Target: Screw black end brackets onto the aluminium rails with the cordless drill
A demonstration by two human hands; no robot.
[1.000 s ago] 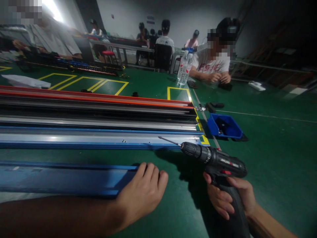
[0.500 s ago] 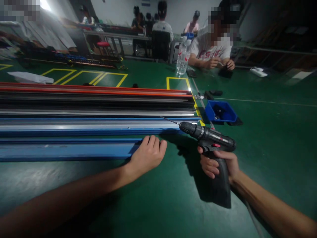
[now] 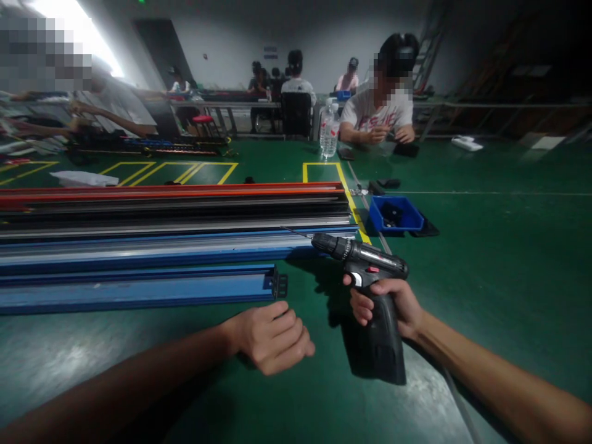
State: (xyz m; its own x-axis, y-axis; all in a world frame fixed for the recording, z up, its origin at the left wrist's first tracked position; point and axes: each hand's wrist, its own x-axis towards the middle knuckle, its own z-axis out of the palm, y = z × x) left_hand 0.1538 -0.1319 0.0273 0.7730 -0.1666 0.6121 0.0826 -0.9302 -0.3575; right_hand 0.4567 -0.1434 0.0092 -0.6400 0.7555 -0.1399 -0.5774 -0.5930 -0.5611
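In my right hand point(image 3: 388, 302) is a black cordless drill point(image 3: 374, 256), its long thin bit pointing left over the rails. The index finger lies at the white trigger. My left hand point(image 3: 277, 336) is closed with its knuckles up, just in front of the near blue rail's end. Whatever its curled fingers hold, if anything, is hidden. That near blue rail point(image 3: 139, 291) lies lengthwise on the green tabletop, and a black end piece point(image 3: 280, 285) with openings sits at its right end. Behind it lies another blue rail point(image 3: 161, 250), partly under the drill's bit.
Black and red rails point(image 3: 185, 192) lie farther back. A blue bin point(image 3: 396, 216) with dark parts stands to the right. Two water bottles point(image 3: 328, 132) are near a seated co-worker point(image 3: 377, 117) across the table. Yellow tape point(image 3: 324, 164) marks the tabletop.
My left hand has come off the near blue rail's end toward me, uncovering the black end piece. The drill has shifted left in view, and the camera has tilted up a little.
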